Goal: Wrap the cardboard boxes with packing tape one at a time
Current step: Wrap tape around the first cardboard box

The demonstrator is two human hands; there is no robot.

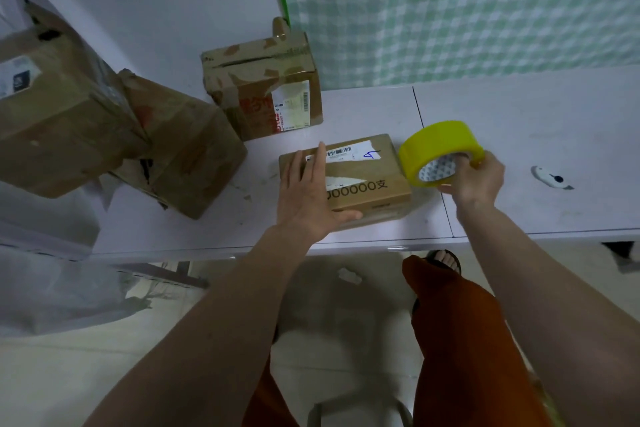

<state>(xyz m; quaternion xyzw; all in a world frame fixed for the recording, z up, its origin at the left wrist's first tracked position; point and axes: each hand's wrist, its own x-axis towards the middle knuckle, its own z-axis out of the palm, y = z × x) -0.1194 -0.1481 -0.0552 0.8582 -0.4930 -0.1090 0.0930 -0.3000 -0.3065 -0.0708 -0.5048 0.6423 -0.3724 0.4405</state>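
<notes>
A small flat cardboard box with a white barcode label lies on the white table near its front edge. My left hand rests flat on the box's left part, fingers spread, thumb along the front side. Just right of the box, my right hand holds a yellow roll of packing tape upright, fingers through its core. The roll touches or nearly touches the box's right end.
Behind stands a taller worn cardboard box by the wall. Two larger battered boxes lie tilted at the left. A small white utility knife lies on the table to the right. Checked green cloth hangs behind.
</notes>
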